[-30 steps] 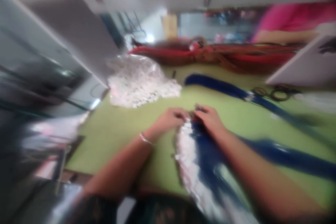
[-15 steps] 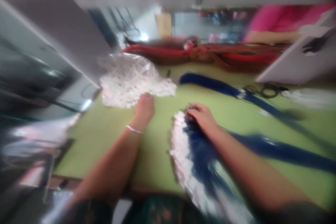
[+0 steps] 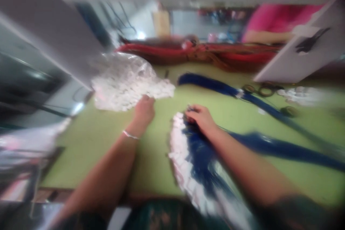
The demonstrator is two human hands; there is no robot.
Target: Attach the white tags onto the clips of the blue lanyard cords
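Note:
My left hand (image 3: 145, 110) is at the near edge of a heap of small white plastic pieces (image 3: 134, 90) that spill from a clear plastic bag (image 3: 126, 61). Its fingers look drawn together, but blur hides what is in them. My right hand (image 3: 201, 118) pinches the dark tips of a bundle of blue wires (image 3: 201, 151) lying under it. Along the left side of that bundle runs a curved row of white end pieces (image 3: 179, 154). The bundle's other stretch passes beneath my right forearm and off to the right.
A second blue wire bundle (image 3: 210, 83), tied with a light band, lies behind. Tape rolls (image 3: 266, 89) and a white heap (image 3: 302, 95) are on the right of the green table (image 3: 107, 147). Red and brown wires (image 3: 167, 52) stretch along the back, near a person in pink (image 3: 277, 21).
The whole view has shifted slightly, so the table and hands sit a little further left. Both hands keep nearly the same places by the white heap and blue wires.

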